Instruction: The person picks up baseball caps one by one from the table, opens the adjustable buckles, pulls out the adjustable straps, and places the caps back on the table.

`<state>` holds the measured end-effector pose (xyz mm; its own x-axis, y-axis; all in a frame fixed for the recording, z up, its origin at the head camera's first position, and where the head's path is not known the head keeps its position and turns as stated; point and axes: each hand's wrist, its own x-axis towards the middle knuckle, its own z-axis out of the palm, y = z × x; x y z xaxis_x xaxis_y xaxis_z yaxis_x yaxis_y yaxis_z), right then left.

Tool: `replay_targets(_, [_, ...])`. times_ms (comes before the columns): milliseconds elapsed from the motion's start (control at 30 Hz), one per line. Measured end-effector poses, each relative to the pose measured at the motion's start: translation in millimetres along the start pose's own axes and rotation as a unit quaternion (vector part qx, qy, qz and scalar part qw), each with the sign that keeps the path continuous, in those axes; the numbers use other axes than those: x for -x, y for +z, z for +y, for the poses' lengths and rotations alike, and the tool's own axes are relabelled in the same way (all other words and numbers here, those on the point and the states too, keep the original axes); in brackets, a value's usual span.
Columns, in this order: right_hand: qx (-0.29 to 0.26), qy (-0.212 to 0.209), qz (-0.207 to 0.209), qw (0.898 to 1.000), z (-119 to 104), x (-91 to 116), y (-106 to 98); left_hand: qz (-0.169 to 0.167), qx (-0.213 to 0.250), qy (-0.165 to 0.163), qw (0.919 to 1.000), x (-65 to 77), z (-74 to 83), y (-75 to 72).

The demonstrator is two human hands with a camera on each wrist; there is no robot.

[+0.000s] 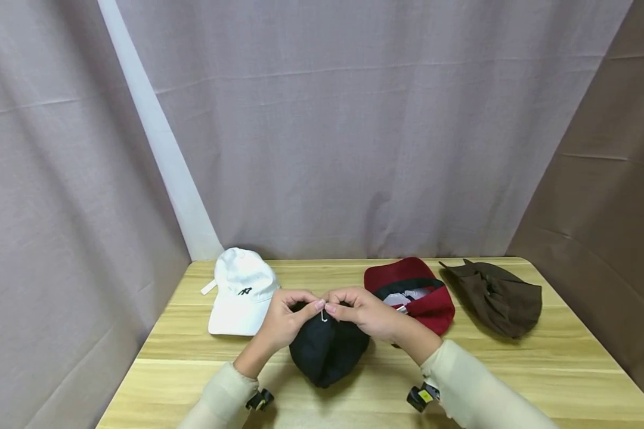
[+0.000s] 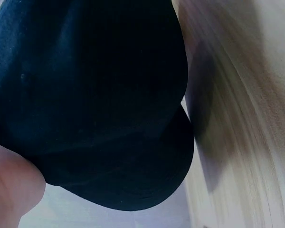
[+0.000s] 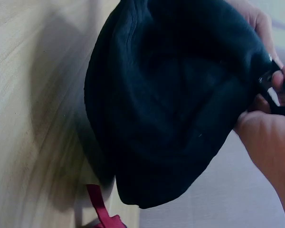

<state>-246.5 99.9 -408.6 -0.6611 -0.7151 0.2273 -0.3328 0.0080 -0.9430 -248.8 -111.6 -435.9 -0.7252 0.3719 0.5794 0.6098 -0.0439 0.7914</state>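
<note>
A black cap (image 1: 322, 357) hangs between both hands over the front middle of the table, its crown bulging toward the camera. My left hand (image 1: 288, 319) pinches its upper edge with thumb and index finger. Right beside it, my right hand (image 1: 367, 313) pinches the same edge, the two thumbs almost meeting. A small silvery metal piece (image 1: 324, 316) shows just under the thumbs. In the right wrist view a looped black strap (image 3: 281, 107) sits at the fingers. The cap's dark side fills much of the left wrist view, where one fingertip (image 2: 14, 183) shows.
To the left lies a white cap (image 1: 247, 274) with a small black emblem. A dark red cap (image 1: 437, 310), opening upward, lies right behind my right hand. Farther right is a crumpled brown cap (image 1: 507, 298). Grey curtains (image 1: 322, 149) stand behind the wooden table (image 1: 161, 369).
</note>
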Motion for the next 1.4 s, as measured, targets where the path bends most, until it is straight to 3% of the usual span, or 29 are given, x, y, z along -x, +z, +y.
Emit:
replay_targets(200, [-0.091, -0.035, -0.055, 0.994, 8, -4, -2, 0.001, 0.006, 0.010, 0.9999, 0.9, 1.8, -1.1])
replay_targets(300, [-0.087, -0.032, -0.046, 0.995, 8, -5, -3, 0.009, -0.001, 0.002, 1.0000, 1.1, 3.2, -0.9])
replay_targets(467, [0.044, 0.000, 0.022, 0.999, 6, -4, -3, 0.025, -0.030, -0.013, 0.9991, 2.2, 6.5, 0.3])
replay_targets(533, [0.103, 0.014, 0.043, 0.994, 5, -3, -2, 0.032, -0.041, -0.017, 0.9985, 3.2, 7.5, 0.5])
replay_targets(700, [0.192, 0.041, 0.079, 0.977, -1, -2, 6, 0.043, -0.063, -0.020, 0.9969, 5.0, 7.6, 0.3])
replay_targets(867, [0.273, 0.018, 0.102, 0.956, -7, -4, 16, 0.051, -0.069, -0.024, 0.9960, 5.0, 7.4, 0.5])
replay_targets(1000, [0.294, 0.001, 0.103, 0.950, -12, -5, 20, 0.049, -0.066, -0.033, 0.9960, 5.1, 7.1, -0.4])
replay_targets(1167, [0.256, 0.015, 0.086, 0.963, -15, -8, 20, 0.042, -0.063, -0.039, 0.9964, 5.0, 3.9, -3.2])
replay_targets(1400, [0.129, 0.000, 0.033, 0.991, -12, -11, 15, 0.039, -0.021, -0.034, 0.9984, 6.0, 4.7, -5.7])
